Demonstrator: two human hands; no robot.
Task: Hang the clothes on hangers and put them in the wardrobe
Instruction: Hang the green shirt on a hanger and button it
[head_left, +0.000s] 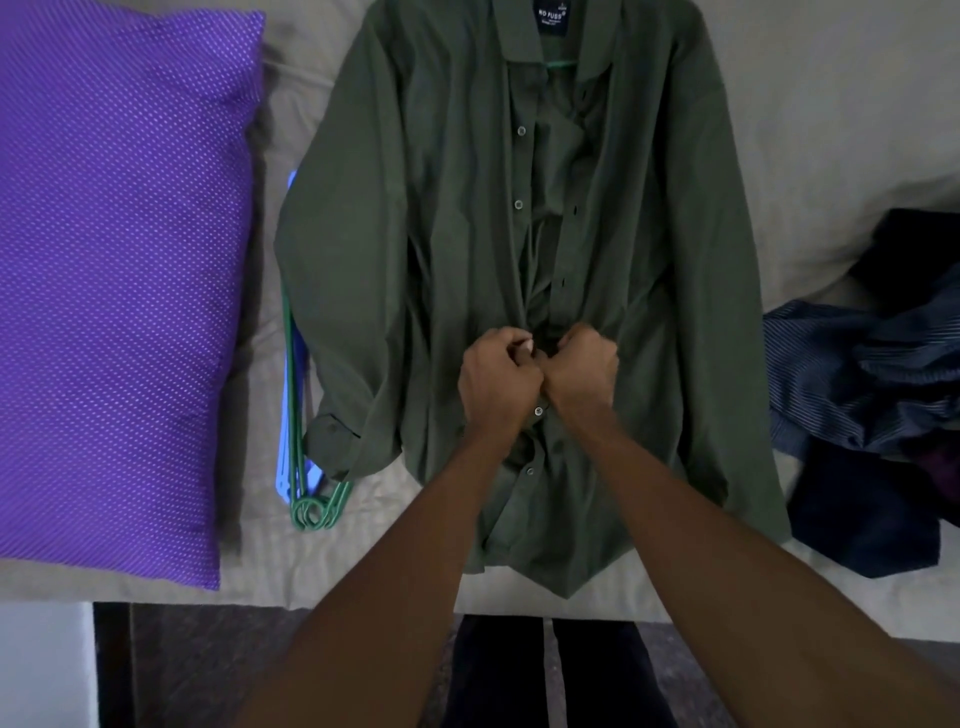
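A dark green button-up shirt (441, 234) lies flat on the bed, collar far from me. A green hanger (558, 64) shows as a thin bar inside the neck opening. My left hand (496, 382) and my right hand (584, 371) sit knuckle to knuckle on the shirt's front placket, about two thirds of the way down. Both have curled fingers pinching the placket edges together at a button. The upper buttons above my hands are undone and the front gapes there.
A purple dotted pillow (119, 270) fills the left of the bed. Spare green and blue hangers (304, 467) lie beside the shirt's left sleeve. A pile of dark blue clothes (872, 395) sits at the right. The beige bedsheet (831, 130) ends near me.
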